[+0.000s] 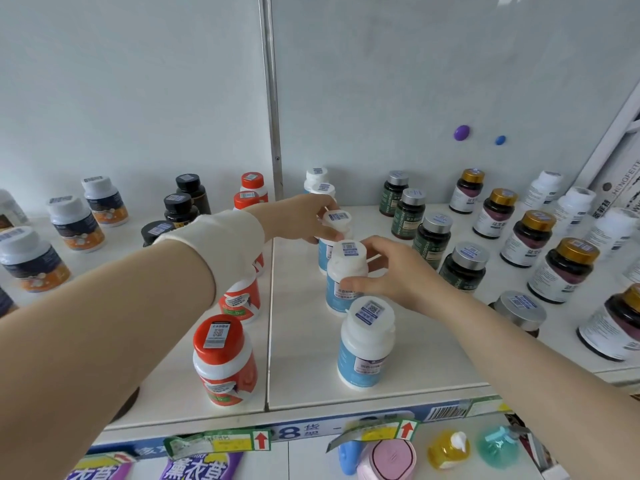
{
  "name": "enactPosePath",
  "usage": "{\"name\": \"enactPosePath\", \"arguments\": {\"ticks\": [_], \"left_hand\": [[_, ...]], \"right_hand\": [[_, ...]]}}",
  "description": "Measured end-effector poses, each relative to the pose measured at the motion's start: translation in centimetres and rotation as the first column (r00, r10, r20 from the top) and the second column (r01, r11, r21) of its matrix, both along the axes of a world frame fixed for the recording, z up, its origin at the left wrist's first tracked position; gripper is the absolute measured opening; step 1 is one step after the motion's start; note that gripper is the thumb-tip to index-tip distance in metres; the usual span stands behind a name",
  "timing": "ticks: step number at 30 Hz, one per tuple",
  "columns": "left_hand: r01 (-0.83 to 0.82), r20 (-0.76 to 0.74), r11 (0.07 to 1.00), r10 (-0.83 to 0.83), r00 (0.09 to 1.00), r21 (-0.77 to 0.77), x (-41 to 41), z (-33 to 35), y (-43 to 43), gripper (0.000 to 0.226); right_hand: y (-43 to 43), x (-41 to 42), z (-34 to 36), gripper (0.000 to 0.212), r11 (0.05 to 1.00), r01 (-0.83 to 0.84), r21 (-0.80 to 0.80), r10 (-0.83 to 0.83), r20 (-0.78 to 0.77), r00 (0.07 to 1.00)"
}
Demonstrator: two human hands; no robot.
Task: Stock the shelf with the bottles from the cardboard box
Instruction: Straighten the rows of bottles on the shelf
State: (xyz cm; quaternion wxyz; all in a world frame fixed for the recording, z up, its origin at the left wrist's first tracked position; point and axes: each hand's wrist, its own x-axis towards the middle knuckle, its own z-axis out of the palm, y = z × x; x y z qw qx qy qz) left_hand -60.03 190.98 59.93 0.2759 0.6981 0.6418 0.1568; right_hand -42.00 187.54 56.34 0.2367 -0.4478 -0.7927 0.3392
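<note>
Gripping upright blue-label bottles in the row running from the front edge of the shelf (304,348) to its back wall, the left hand (302,220) curls its fingers round the cap of the farther bottle (336,220), and the right hand (394,276) curls round the nearer bottle (346,263) — bare shelf flanks the row. Caps carry QR stickers (372,309); the front-edge strip (291,433) reads "8".

on shelf (301,358): front bottle (365,351) | middle bottle (341,292) behind it | third bottle (336,220) behind that | wall (415,81) behind all
</note>
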Motion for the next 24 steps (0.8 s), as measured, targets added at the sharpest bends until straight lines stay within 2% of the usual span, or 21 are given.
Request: {"name": "enactPosePath", "arguments": {"ticks": [5,8,10,12,15,18,20,24], "left_hand": [[-0.023,-0.025,1.0,0.023,0.999,0.005,0.2,-0.1,0.0,0.05],[-0.027,-0.056,1.0,0.027,0.998,-0.007,0.0,0.4,-0.6,0.064],[-0.029,-0.112,0.999,0.031,0.993,0.022,-0.5,1.4,-1.5,0.07],[-0.027,-0.197,0.997,0.04,0.979,0.069,-1.4,3.0,-2.5,0.063],[-0.041,-0.263,0.993,0.07,0.962,0.113,-3.3,5.3,-4.0,0.048],[-0.024,-0.366,0.989,0.076,0.927,0.144,-5.8,6.9,-5.7,0.044],[0.006,-0.483,0.988,0.07,0.873,0.153,-7.6,7.6,-7.0,0.044],[0.065,-0.708,0.993,0.023,0.706,0.097,-11.3,7.6,-8.6,0.048]], "right_hand": [[0.1,0.0,-0.1,0.048,1.0,-0.011,-0.016,0.011,0.002,1.0],[0.2,0.2,0.8,0.057,0.999,-0.029,-0.04,0.028,-0.007,1.0],[0.4,0.5,2.2,0.055,1.0,-0.017,-0.009,0.016,-0.017,1.0],[0.7,0.7,4.0,0.052,0.999,-0.007,0.042,0.006,0.018,1.0],[1.2,0.0,6.5,0.054,0.986,-0.024,0.165,0.002,0.136,0.991],[1.2,-2.3,7.9,0.053,0.938,-0.117,0.327,0.012,0.308,0.951],[0.9,-4.3,8.4,0.052,0.894,-0.19,0.405,-0.007,0.436,0.9],[-0.5,-8.2,8.8,0.055,0.831,-0.293,0.473,-0.099,0.645,0.758]]}}
